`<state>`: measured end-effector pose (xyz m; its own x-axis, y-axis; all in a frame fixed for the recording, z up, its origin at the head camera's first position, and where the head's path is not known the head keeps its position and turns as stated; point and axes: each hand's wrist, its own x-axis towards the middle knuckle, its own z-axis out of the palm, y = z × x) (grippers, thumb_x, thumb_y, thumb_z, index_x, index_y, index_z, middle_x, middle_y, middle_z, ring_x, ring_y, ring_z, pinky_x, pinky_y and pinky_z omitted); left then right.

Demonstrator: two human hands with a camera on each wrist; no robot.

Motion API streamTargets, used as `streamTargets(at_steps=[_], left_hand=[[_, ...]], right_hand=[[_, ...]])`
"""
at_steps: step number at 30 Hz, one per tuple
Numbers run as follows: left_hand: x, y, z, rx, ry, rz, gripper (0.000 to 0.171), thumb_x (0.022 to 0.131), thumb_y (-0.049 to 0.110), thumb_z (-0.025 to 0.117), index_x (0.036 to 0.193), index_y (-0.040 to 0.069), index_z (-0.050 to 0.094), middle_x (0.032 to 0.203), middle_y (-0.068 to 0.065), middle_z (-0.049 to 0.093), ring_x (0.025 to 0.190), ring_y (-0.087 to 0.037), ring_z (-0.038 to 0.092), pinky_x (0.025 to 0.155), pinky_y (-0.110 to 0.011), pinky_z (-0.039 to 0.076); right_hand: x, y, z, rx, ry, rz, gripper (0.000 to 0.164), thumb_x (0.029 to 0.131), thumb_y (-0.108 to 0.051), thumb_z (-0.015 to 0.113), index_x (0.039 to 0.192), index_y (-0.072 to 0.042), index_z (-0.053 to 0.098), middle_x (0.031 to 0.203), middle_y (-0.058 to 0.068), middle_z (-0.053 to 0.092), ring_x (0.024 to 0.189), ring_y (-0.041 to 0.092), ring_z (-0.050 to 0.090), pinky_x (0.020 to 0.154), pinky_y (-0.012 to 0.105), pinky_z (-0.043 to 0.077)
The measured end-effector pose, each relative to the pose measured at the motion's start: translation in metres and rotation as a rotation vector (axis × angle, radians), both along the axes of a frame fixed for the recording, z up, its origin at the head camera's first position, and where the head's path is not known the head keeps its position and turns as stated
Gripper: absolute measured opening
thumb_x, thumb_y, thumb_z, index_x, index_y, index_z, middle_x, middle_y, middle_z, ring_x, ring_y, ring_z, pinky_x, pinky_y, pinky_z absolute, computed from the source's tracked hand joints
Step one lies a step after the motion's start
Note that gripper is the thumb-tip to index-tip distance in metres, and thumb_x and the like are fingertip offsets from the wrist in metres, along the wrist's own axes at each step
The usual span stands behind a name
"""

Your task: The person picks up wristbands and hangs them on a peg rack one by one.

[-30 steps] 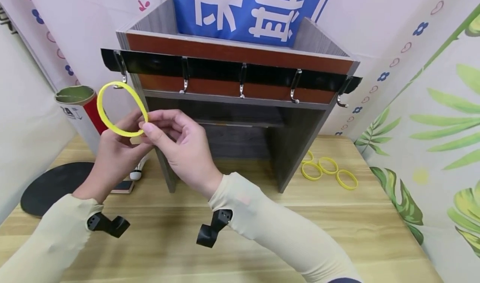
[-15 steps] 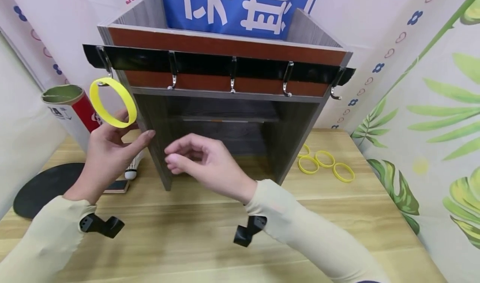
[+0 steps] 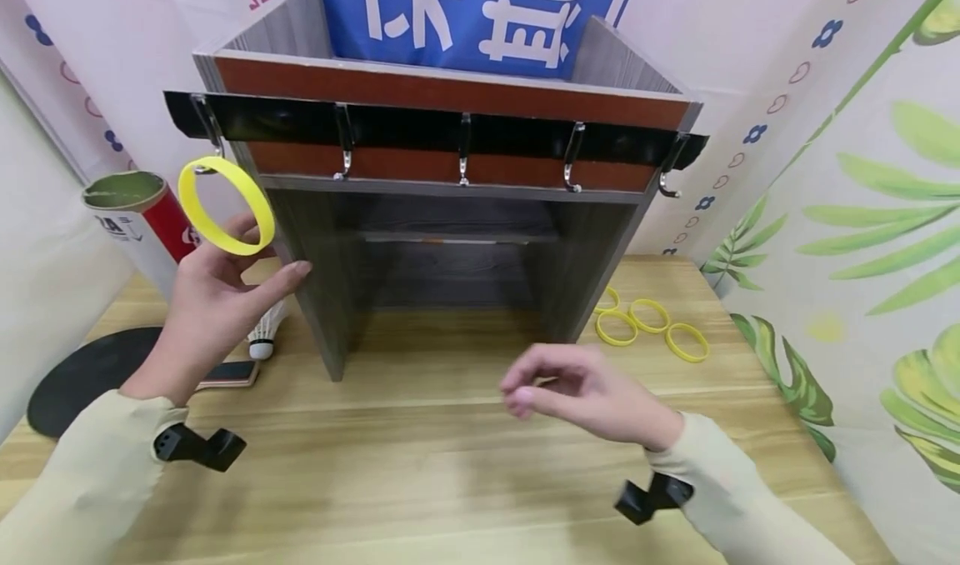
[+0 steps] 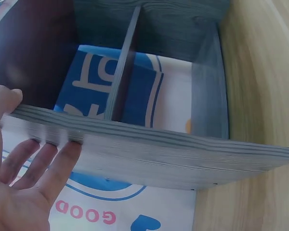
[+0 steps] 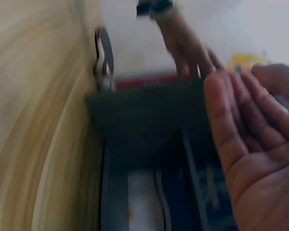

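A yellow ring (image 3: pixel 258 215) hangs from the leftmost metal hook (image 3: pixel 212 142) of the black hook strip on the grey wooden shelf (image 3: pixel 630 240). Just below that ring, my left hand (image 3: pixel 217 290) holds the shelf's left side panel (image 4: pixel 149 149), thumb at its front edge and fingertips on its outer face. My right hand (image 3: pixel 581 394) is in the air over the table in front of the shelf, fingers loosely curled around nothing. In the right wrist view the right palm (image 5: pixel 260 178) shows blurred and bare. Several more yellow rings (image 3: pixel 686 342) lie right of the shelf.
Left of the shelf stand a red and white tube (image 3: pixel 142 215), a shuttlecock (image 3: pixel 262 340) and a dark flat box (image 3: pixel 231 373). A black paddle (image 3: pixel 82 377) lies at the table's left. Other hooks (image 3: pixel 463 161) line the strip. A patterned wall (image 3: pixel 862 215) borders the table on the right.
The right hand has let go of the yellow ring and moved right and down. The left hand has moved from the ring to the shelf's side panel. The ring now hangs from the hook.
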<state>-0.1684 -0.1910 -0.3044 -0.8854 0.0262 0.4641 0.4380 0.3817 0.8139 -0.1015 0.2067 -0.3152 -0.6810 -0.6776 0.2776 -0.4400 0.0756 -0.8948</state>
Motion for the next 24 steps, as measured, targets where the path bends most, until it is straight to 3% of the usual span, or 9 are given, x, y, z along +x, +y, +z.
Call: streamTargets(at_steps=[4, 7, 14, 18, 22, 24], left_hand=[[-0.001, -0.002, 0.0, -0.027, -0.019, 0.007, 0.059, 0.091, 0.008, 0.08, 0.146, 0.018, 0.058, 0.144, 0.008, 0.058, 0.128, -0.003, 0.059, 0.095, -0.003, 0.05], [0.0, -0.003, -0.001, -0.035, -0.028, 0.009, 0.061, 0.091, 0.008, 0.08, 0.146, 0.018, 0.057, 0.144, 0.009, 0.058, 0.13, -0.002, 0.058, 0.095, -0.002, 0.049], [0.003, -0.003, 0.0, -0.011, -0.029, -0.018, 0.066, 0.091, 0.002, 0.078, 0.15, 0.018, 0.053, 0.139, 0.016, 0.058, 0.121, 0.0, 0.058, 0.086, -0.006, 0.054], [0.002, -0.002, 0.001, -0.023, -0.028, -0.004, 0.064, 0.091, 0.004, 0.079, 0.148, 0.017, 0.054, 0.141, 0.013, 0.058, 0.127, -0.002, 0.059, 0.088, -0.005, 0.053], [0.0, -0.001, 0.002, -0.052, -0.031, 0.014, 0.064, 0.091, 0.008, 0.08, 0.149, 0.018, 0.054, 0.142, 0.012, 0.057, 0.133, -0.007, 0.058, 0.092, -0.003, 0.05], [-0.001, -0.002, 0.002, -0.06, -0.03, 0.016, 0.066, 0.091, 0.009, 0.08, 0.151, 0.019, 0.053, 0.142, 0.012, 0.057, 0.13, -0.006, 0.059, 0.092, -0.003, 0.05]], right_hand=[[0.007, 0.053, -0.014, -0.044, -0.007, -0.11, 0.018, 0.1, 0.013, 0.054, 0.113, 0.01, 0.065, 0.104, 0.004, 0.076, 0.092, 0.009, 0.075, 0.079, 0.034, 0.066], [0.008, 0.091, -0.026, -0.032, -0.021, -0.246, 0.019, 0.101, 0.013, 0.052, 0.115, 0.012, 0.064, 0.106, -0.004, 0.077, 0.092, 0.01, 0.076, 0.081, 0.03, 0.066], [-0.011, 0.168, -0.051, 0.014, -0.152, -0.637, 0.015, 0.105, -0.002, 0.057, 0.116, 0.0, 0.068, 0.101, -0.009, 0.078, 0.09, 0.006, 0.075, 0.082, 0.022, 0.064], [-0.022, 0.198, -0.062, 0.07, -0.161, -0.84, 0.009, 0.105, -0.01, 0.06, 0.11, -0.011, 0.068, 0.092, -0.016, 0.076, 0.084, 0.002, 0.074, 0.076, 0.018, 0.063], [-0.032, 0.217, -0.073, 0.217, -0.13, -0.977, 0.019, 0.106, -0.011, 0.059, 0.117, 0.004, 0.065, 0.084, -0.025, 0.07, 0.08, -0.004, 0.071, 0.072, 0.017, 0.062], [-0.037, 0.223, -0.079, 0.296, -0.126, -1.023, 0.03, 0.106, -0.011, 0.058, 0.122, 0.014, 0.061, 0.085, -0.021, 0.07, 0.078, -0.006, 0.069, 0.071, 0.017, 0.062]])
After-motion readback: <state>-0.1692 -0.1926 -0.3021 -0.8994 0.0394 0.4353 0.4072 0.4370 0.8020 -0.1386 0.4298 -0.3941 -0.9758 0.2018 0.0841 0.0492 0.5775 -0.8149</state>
